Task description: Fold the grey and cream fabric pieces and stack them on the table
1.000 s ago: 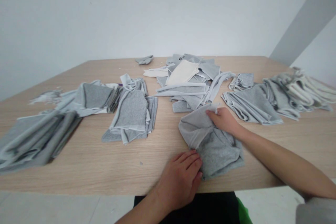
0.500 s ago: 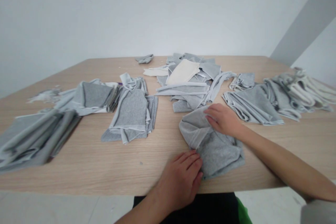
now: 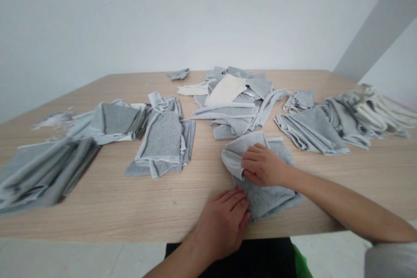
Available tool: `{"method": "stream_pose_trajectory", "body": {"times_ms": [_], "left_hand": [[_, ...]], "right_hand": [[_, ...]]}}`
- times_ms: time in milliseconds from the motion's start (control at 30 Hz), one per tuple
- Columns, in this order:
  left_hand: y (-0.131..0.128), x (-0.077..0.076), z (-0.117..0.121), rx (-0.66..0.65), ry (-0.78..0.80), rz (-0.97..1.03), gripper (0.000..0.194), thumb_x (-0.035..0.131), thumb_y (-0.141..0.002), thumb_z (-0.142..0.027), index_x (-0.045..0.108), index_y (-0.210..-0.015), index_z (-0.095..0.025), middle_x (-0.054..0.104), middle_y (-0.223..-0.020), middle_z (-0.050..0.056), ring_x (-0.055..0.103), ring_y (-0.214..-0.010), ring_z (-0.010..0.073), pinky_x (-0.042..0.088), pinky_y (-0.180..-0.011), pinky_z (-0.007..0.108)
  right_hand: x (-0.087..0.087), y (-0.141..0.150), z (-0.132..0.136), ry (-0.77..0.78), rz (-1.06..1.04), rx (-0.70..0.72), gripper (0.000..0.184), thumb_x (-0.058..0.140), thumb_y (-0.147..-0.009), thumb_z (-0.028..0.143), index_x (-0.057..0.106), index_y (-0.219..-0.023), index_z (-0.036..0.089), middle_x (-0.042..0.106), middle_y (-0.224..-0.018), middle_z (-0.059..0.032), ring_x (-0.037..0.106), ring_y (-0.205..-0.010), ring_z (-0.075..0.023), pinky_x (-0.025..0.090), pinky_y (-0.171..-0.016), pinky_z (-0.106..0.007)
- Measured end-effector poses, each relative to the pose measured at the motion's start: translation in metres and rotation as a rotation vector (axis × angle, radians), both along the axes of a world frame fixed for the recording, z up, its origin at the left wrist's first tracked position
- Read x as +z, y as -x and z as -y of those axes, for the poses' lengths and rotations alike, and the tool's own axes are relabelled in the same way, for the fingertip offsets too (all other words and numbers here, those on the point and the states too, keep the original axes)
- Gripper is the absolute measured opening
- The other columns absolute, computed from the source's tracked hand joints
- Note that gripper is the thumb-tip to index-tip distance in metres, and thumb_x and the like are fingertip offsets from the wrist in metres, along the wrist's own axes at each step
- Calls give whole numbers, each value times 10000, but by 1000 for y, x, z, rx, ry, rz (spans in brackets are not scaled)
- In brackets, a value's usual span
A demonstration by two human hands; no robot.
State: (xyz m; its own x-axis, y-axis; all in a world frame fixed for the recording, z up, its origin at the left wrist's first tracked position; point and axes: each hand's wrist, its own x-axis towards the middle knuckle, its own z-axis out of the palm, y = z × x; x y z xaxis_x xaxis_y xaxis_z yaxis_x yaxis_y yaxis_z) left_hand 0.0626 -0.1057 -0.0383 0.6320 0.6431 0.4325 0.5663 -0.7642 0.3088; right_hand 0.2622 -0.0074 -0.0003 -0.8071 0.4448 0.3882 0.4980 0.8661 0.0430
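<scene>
Pale wood-grain table (image 3: 114, 200), smooth, matte. On it, mid-table, a loose heap (image 3: 224, 111) of gray and cream pieces, flat and strip-shaped. Right side: row of folded fabric (image 3: 316, 130), thick, soft, layered. Left: long gray bundle (image 3: 48, 173), folds ridged like tubes; inward of it, a squarish gray stack (image 3: 164, 139) with pale edges.

Gray cloth (image 3: 273, 200) lies at the near edge, right of center: brushed texture, roughly oblong, long axis running away from the wearer, leaning slightly left; far end points at the heap just beyond. Paler, smoother flap (image 3: 235, 156) doubled over its far left part.

Left hand (image 3: 224, 217) touches the cloth's near left edge; right hand (image 3: 262, 165) bends fingers onto the flap, blocking its middle. Cannot tell whether either pinches fabric.

Far off, one small crumpled scrap (image 3: 178, 74); far left, whitish lint (image 3: 55, 120).
</scene>
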Motion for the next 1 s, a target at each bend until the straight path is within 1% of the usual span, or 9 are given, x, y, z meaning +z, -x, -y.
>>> {"method": "stream_pose_trajectory", "body": {"times_ms": [200, 333, 400, 467, 567, 667, 800, 900, 1000], "left_hand": [[1, 0, 1, -6, -7, -16, 269, 517, -862, -212, 659, -1077, -133, 704, -1145, 98, 644, -1100, 245, 546, -949, 404], [0, 1, -1, 0, -21, -9, 265, 515, -860, -207, 661, -1067, -131, 709, -1132, 94, 649, -1091, 246, 552, -936, 405], [0, 0, -1, -1, -29, -4, 264, 515, -857, -209, 662, -1062, -130, 713, -1123, 94, 652, -1085, 246, 556, -929, 404], [1, -1, 0, -1, -30, -3, 260, 515, -857, -211, 663, -1056, -131, 715, -1115, 92, 654, -1079, 244, 558, -924, 403], [1, -2, 0, 4, -26, -3, 262, 516, -859, -217, 661, -1060, -135, 713, -1122, 91, 653, -1082, 243, 558, -924, 405], [1, -1, 0, 6, -22, -6, 268, 522, -855, -216, 657, -1073, -137, 709, -1135, 88, 649, -1089, 242, 554, -932, 406], [1, -1, 1, 6, -11, -12, 262, 523, -854, -214, 657, -1066, -139, 708, -1137, 88, 649, -1089, 241, 552, -935, 410], [0, -3, 2, 10, -6, -13, 260, 519, -856, -217, 657, -1064, -141, 708, -1136, 93, 650, -1088, 245, 551, -935, 415], [0, -3, 2, 8, -1, -8, 258, 523, -853, -214, 657, -1060, -141, 710, -1129, 93, 650, -1088, 244, 550, -936, 408]], "right_hand": [[6, 2, -23, 453, -222, -623, 333, 390, -903, 264, 556, -628, 174, 576, -603, -7, 503, -610, -140, 297, -562, -257], [1, -8, -48, 466, -225, -800, 355, 381, -926, 299, 623, -709, 155, 647, -676, -56, 564, -647, -165, 332, -585, -262], [-3, -13, -53, 445, -225, -871, 288, 439, -909, 328, 654, -898, 137, 688, -811, -104, 605, -752, -208, 368, -645, -282], [-8, -16, -51, 374, -192, -919, 332, 479, -891, 329, 603, -1119, 123, 690, -936, -144, 618, -860, -257, 395, -703, -313], [-14, -19, -45, 179, -83, -803, 431, 480, -872, 239, 503, -1278, 98, 643, -1111, -188, 587, -1006, -293, 413, -795, -353], [-13, -25, -40, 31, 18, -439, 495, 499, -825, 170, 482, -1311, 79, 597, -1214, -191, 542, -1074, -293, 399, -857, -375], [-3, -34, -34, -74, 164, -3, 494, 509, -848, 214, 484, -1330, 112, 603, -1231, -153, 530, -1039, -264, 369, -848, -389], [1, -34, -30, -152, 245, 139, 444, 493, -909, 291, 497, -1322, 127, 612, -1227, -131, 522, -1020, -241, 350, -816, -374], [0, -29, -28, -266, 289, 194, 346, 463, -957, 284, 545, -1259, 137, 628, -1192, -107, 521, -979, -212, 334, -767, -348]]}}
